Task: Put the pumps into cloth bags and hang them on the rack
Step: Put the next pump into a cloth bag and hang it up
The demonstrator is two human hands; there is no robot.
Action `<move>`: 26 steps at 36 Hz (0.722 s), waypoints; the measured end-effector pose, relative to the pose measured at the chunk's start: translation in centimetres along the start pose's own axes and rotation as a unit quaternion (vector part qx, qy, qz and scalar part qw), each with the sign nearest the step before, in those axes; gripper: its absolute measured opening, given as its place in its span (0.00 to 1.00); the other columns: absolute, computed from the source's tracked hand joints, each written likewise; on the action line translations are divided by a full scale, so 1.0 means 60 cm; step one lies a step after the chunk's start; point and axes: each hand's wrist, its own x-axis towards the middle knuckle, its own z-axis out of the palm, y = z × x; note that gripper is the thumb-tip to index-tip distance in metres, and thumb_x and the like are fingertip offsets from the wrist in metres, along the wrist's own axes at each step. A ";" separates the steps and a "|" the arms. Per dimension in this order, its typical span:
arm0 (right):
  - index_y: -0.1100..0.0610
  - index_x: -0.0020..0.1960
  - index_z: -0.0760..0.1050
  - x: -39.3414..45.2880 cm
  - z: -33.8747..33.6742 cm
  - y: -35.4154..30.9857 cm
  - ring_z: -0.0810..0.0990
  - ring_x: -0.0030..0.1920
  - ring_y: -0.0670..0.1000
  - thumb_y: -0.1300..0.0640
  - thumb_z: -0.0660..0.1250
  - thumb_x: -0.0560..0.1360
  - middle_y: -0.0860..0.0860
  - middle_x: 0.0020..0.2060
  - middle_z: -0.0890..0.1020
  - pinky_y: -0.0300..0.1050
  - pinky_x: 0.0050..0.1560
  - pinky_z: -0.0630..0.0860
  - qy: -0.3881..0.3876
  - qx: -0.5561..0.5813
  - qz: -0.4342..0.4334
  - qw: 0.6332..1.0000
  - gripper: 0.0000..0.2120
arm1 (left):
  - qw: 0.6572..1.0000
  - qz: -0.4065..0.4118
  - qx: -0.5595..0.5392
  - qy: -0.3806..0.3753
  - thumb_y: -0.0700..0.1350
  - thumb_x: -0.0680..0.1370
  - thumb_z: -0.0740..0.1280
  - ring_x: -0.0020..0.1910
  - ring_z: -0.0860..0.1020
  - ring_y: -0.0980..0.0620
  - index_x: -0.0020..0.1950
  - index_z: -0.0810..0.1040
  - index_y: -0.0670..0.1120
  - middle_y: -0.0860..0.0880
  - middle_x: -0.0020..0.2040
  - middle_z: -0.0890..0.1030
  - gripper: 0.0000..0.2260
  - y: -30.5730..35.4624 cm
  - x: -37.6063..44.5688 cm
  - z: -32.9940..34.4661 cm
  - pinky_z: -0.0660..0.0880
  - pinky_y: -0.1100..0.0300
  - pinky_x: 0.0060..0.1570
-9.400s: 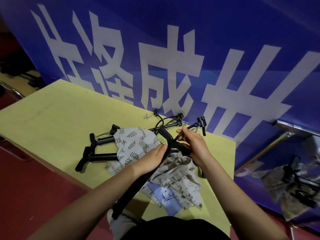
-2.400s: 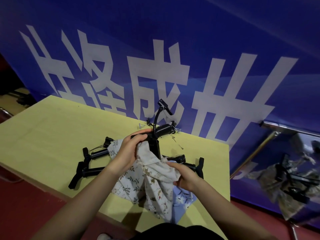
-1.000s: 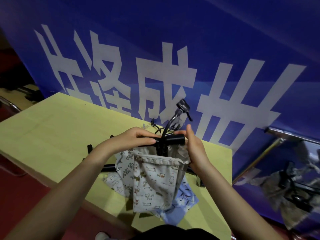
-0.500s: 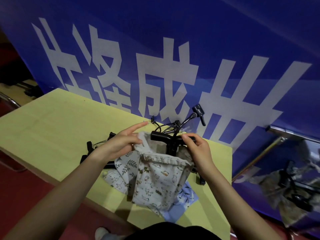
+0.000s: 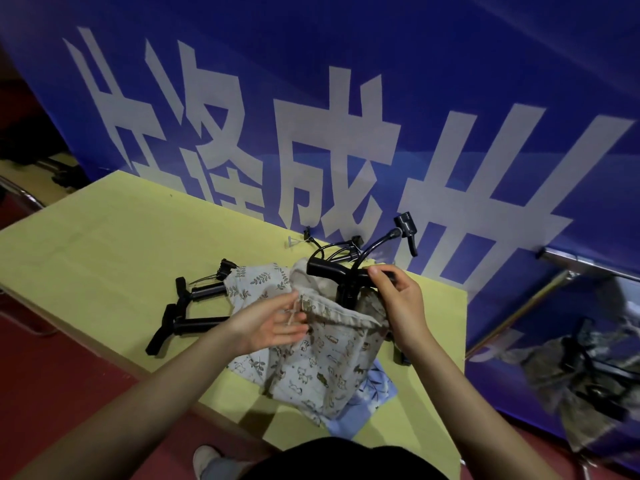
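Note:
A black pump [image 5: 341, 271] stands upright inside a beige animal-print drawstring bag [image 5: 325, 362], its T-handle and curved hose sticking out of the bag's mouth. My right hand [image 5: 398, 303] grips the right end of the handle. My left hand [image 5: 273, 323] is at the bag's left rim, fingers around the drawstring. Two more black pumps [image 5: 187, 313] lie on the yellow table [image 5: 104, 244] to the left, partly under a leaf-print bag [image 5: 252, 285]. A blue bag [image 5: 372, 393] lies under the held one.
A blue banner with large white characters [image 5: 311, 133] stands right behind the table. At the right a metal rack bar [image 5: 588, 265] carries filled bags with pumps [image 5: 588, 368]. Red floor surrounds the table. My shoe [image 5: 207, 459] is below the table's front edge.
My left hand has dropped from the bag's back rim to the drawstring at the front left. My right hand stays on the pump handle. The bag sits slightly lower around the pump.

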 end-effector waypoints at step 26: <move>0.56 0.49 0.82 -0.007 0.011 -0.005 0.83 0.49 0.48 0.54 0.69 0.76 0.48 0.45 0.85 0.48 0.56 0.78 -0.003 -0.005 0.017 1.000 0.06 | 0.952 0.178 0.194 0.159 0.45 0.78 0.66 0.36 0.80 0.50 0.50 0.78 0.35 0.41 0.43 0.80 0.12 0.024 0.007 0.044 0.78 0.61 0.35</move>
